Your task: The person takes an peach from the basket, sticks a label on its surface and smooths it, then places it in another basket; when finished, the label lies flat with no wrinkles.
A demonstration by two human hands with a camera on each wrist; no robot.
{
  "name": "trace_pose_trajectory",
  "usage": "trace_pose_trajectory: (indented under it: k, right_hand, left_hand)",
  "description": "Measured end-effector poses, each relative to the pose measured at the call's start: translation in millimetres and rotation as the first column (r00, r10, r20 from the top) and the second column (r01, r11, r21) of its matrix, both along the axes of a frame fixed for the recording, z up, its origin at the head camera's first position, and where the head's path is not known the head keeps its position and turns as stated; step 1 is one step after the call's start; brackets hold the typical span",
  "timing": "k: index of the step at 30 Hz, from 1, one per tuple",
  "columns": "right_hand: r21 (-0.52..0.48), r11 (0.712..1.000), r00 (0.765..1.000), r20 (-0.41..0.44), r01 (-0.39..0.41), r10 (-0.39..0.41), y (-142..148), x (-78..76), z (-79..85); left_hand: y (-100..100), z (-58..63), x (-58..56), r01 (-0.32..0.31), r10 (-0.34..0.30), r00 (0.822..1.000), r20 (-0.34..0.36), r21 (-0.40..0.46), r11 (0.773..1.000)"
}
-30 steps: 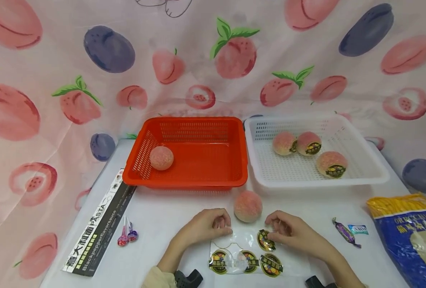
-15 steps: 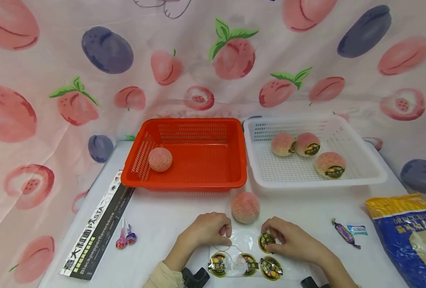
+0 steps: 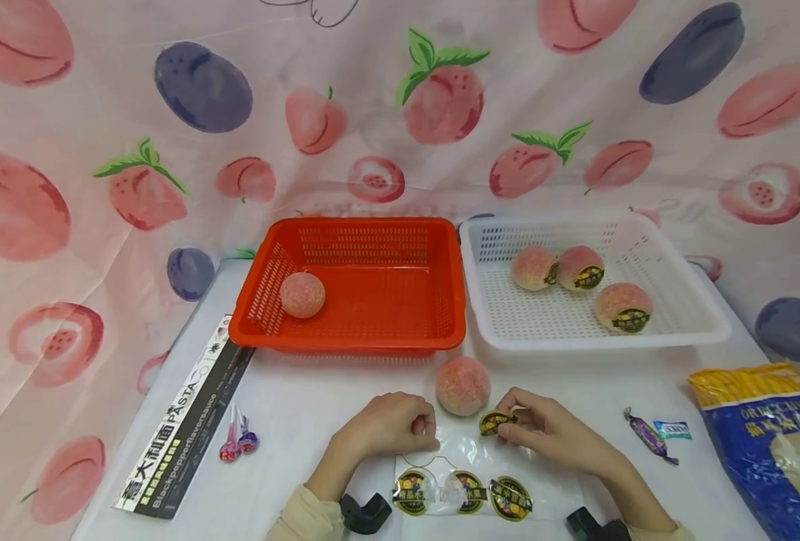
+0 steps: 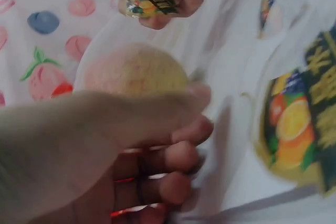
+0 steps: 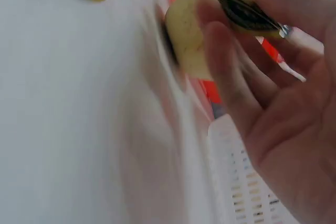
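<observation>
My right hand (image 3: 541,432) pinches a round black-and-gold sticker (image 3: 496,422) between thumb and fingers, raised over a clear sticker sheet (image 3: 460,451). Several similar stickers, such as a whole one (image 3: 511,498), lie along the lower part of the sheet. In the right wrist view the sticker (image 5: 244,9) is seen edge-on against a peach. My left hand (image 3: 393,427) is at the sheet's upper left, its fingers loosely curled with nothing visible in them. A pink peach (image 3: 463,386) without a visible sticker sits on the table just beyond both hands.
A red basket (image 3: 372,347) with one peach (image 3: 303,294) stands behind. Beside it a white basket (image 3: 602,344) holds 3 stickered peaches. A pasta box (image 3: 183,421) and lollipops (image 3: 239,439) lie left; wrapped candies (image 3: 650,436) and a blue-yellow bag (image 3: 765,443) lie right.
The right hand has peeled the upper-right sticker off the sheet and lifted it toward the peach. The left hand has stayed close to the sheet's upper left.
</observation>
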State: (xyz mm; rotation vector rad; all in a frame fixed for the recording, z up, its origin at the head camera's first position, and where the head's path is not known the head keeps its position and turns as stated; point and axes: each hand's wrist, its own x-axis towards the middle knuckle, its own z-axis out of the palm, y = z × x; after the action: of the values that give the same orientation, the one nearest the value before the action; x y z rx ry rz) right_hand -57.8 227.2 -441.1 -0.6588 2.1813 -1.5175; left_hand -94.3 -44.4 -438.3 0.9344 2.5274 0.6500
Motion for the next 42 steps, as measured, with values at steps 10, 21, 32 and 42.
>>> trace_pose_trajectory:
  k: [10,21,32,42]
  right_hand:
    - [0.021,0.981,0.961,-0.206,0.194,-0.185,-22,-8.9,3.3]
    - [0.096,0.924,0.860,-0.413,0.369,-0.301,-43,-10.7,-4.3]
    - [0.077,0.894,0.886,-0.196,0.442,-0.421,-41,-13.5,-14.0]
    - [-0.001,0.951,0.941,-0.144,0.308,-0.305,-34,-18.8,-24.5]
  left_hand:
    - [-3,-5.4,-14.5,-0.202,0.202,0.979,0.027,0.269,0.942]
    - [8,-2.1,-9.6,-0.138,0.063,0.987,0.150,0.563,0.815]
    - [18,-37.2,-12.7,-0.144,0.173,0.985,-0.009,0.516,0.844]
    - [21,-44.1,-14.9,-0.140,0.137,0.989,0.054,0.624,0.769]
